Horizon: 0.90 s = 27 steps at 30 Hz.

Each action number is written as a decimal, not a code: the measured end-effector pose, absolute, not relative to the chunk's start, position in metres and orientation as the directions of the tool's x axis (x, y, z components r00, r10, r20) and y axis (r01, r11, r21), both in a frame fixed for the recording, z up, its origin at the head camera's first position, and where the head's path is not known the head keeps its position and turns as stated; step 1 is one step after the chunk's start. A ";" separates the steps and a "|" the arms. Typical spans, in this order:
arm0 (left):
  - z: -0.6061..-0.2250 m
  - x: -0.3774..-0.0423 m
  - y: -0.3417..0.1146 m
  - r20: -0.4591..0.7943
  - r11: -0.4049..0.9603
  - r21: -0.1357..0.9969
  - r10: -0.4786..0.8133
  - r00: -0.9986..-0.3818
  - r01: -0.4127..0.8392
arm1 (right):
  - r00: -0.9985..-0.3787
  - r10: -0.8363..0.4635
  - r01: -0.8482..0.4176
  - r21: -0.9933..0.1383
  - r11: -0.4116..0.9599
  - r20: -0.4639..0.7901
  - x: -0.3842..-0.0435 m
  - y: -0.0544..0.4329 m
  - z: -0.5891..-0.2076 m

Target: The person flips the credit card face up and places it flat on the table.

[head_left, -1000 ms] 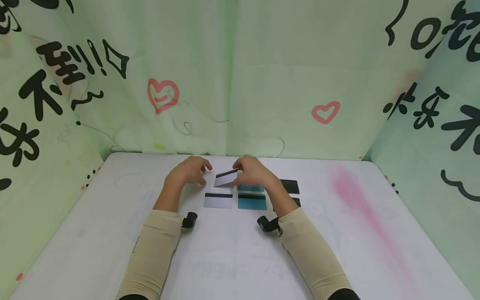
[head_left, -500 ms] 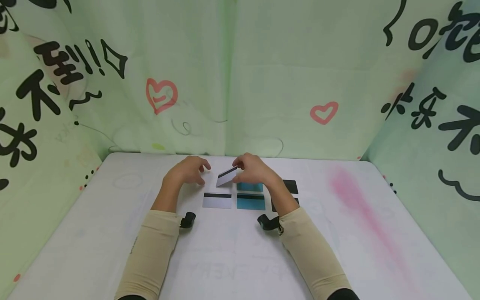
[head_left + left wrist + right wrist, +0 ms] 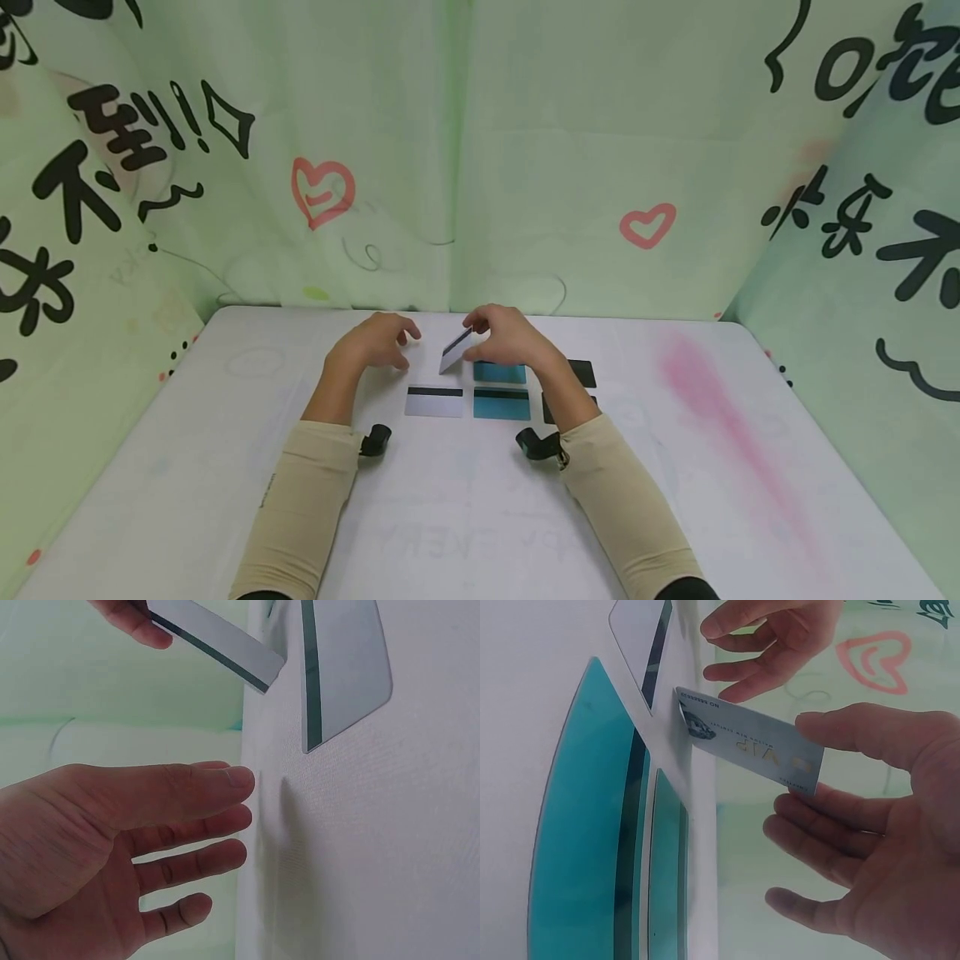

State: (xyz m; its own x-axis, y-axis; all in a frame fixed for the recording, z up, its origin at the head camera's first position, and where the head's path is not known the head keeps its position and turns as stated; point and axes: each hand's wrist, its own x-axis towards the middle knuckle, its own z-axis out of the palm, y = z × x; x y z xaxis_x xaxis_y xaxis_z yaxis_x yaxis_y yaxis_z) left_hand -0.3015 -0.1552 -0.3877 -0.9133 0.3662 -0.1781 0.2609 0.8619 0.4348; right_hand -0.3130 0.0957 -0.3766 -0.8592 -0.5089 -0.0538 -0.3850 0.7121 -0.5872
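My right hand (image 3: 506,337) pinches a white VIP card (image 3: 750,742) between thumb and fingers at one edge. The card is tilted up, its opposite end low at the table; in the right wrist view its printed face shows, in the left wrist view its dark stripe. To the left of it, my left hand (image 3: 371,342) hovers just over the table, fingers relaxed and apart, touching no card. Nearer to me a second white card (image 3: 433,403) lies flat, stripe up. Beside it is a teal card (image 3: 502,406), with another teal card (image 3: 499,373) behind, partly under my right hand.
Two black cards lie at the right, a far one (image 3: 582,372) and a near one (image 3: 547,410), both partly hidden by my right forearm. The white table (image 3: 465,500) ends at a green curtain (image 3: 525,208) behind my hands. Curtains also stand left and right.
The white card in my right hand has tipped up more steeply, swinging its lower end to the right. My left hand and the cards on the table stay put.
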 end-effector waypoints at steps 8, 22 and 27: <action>-0.388 -0.302 -0.158 -0.167 0.857 0.447 0.362 -0.917 0.257 | -0.860 -0.509 -0.388 -0.606 0.694 -0.031 -0.312 0.096 -0.372; -0.388 -0.302 -0.157 -0.195 0.861 0.452 0.352 -0.915 0.235 | -0.853 -0.521 -0.418 -0.604 0.679 0.004 -0.310 0.099 -0.366; -0.388 -0.301 -0.158 -0.195 0.861 0.454 0.349 -0.917 0.232 | -0.853 -0.522 -0.419 -0.607 0.676 0.008 -0.309 0.100 -0.366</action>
